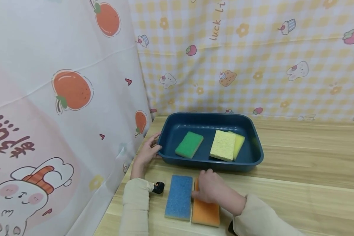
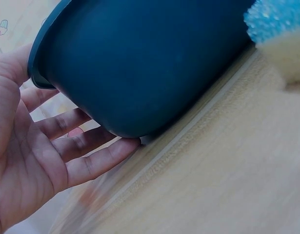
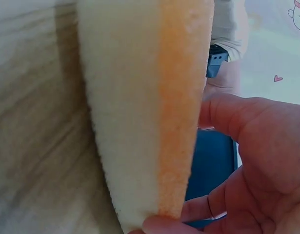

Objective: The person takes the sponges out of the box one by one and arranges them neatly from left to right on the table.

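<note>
A dark blue rectangular pan [image 1: 209, 165] stands on the wooden table. My left hand [image 1: 148, 150] holds its left end, with the thumb at the rim and the other fingers against the outer wall, as the left wrist view shows. In front of the pan lies an orange sponge [image 1: 206, 213] with a pale layer beneath. My right hand [image 1: 210, 186] grips that sponge toward its far end, covering part of it. Just left of it is a blue sponge [image 1: 179, 198], lying lengthwise beside the orange one.
Inside the pan lie a green sponge [image 1: 189, 145] on the left and a pale yellow sponge [image 1: 223, 146] on the right, which partly covers a brighter yellow sponge [image 1: 239, 144]. A printed cloth [image 1: 106, 82] hangs along the left side, and a checked cloth [image 1: 253, 59] hangs behind.
</note>
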The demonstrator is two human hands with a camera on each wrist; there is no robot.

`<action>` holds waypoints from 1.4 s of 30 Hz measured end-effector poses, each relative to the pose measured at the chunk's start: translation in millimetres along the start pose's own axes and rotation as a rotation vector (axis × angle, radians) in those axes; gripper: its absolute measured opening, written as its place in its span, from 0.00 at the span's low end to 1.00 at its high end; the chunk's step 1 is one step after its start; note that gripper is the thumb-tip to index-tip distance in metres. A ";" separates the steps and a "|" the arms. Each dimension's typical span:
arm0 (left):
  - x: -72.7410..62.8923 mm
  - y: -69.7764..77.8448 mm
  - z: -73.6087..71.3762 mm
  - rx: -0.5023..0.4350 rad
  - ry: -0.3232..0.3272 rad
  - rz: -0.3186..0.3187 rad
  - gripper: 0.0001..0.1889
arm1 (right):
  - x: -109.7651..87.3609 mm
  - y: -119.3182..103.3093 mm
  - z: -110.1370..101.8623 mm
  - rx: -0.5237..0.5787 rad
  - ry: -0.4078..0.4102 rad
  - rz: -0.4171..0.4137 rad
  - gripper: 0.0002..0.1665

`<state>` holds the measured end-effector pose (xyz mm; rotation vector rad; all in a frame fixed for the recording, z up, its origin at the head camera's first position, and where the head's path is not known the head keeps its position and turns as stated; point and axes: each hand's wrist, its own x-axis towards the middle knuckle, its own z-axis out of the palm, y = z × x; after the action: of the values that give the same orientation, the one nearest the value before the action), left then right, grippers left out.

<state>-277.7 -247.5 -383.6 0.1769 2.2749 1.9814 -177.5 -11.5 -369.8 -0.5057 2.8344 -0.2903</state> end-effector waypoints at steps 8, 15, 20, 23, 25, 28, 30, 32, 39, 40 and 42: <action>12.8 -22.2 -4.4 0.014 0.016 0.028 0.32 | 1.7 0.0 4.2 -0.010 -0.007 -0.004 0.46; 9.7 -15.3 -3.6 -0.003 0.012 0.011 0.32 | 1.1 0.9 5.9 -0.049 0.013 -0.028 0.42; 2.3 -3.1 -0.1 0.008 -0.006 0.009 0.32 | 0.2 1.9 5.8 -0.073 0.010 -0.047 0.39; 0.2 -0.3 0.6 0.009 -0.010 0.006 0.32 | 0.4 2.4 6.6 -0.084 0.008 -0.049 0.38; -0.3 0.1 0.5 0.011 -0.006 0.003 0.32 | 0.8 2.7 7.4 -0.083 0.006 -0.044 0.39; 0.0 -0.8 -0.6 0.012 0.002 -0.003 0.32 | 1.6 2.8 8.6 -0.073 -0.008 -0.024 0.42; 1.4 -2.9 -1.6 0.012 0.004 -0.004 0.32 | 1.9 2.5 9.0 -0.063 -0.019 -0.009 0.43; 3.8 -6.6 -3.1 0.007 0.004 -0.003 0.32 | 1.9 2.4 9.1 -0.059 -0.027 0.001 0.44; 12.3 -19.6 -4.6 0.020 0.023 0.004 0.31 | -2.0 4.2 -1.4 -0.066 0.015 0.010 0.43; 12.5 -20.7 -4.8 0.024 0.027 0.005 0.31 | -2.1 4.7 -6.5 -0.065 0.034 0.009 0.42; 12.3 -21.9 -5.3 0.028 0.030 0.014 0.32 | -0.5 6.6 -21.1 -0.049 0.064 -0.001 0.39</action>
<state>-291.0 -253.6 -404.7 0.1677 2.3265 1.9728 -184.9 -2.1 -351.2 -0.5168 2.9093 -0.2415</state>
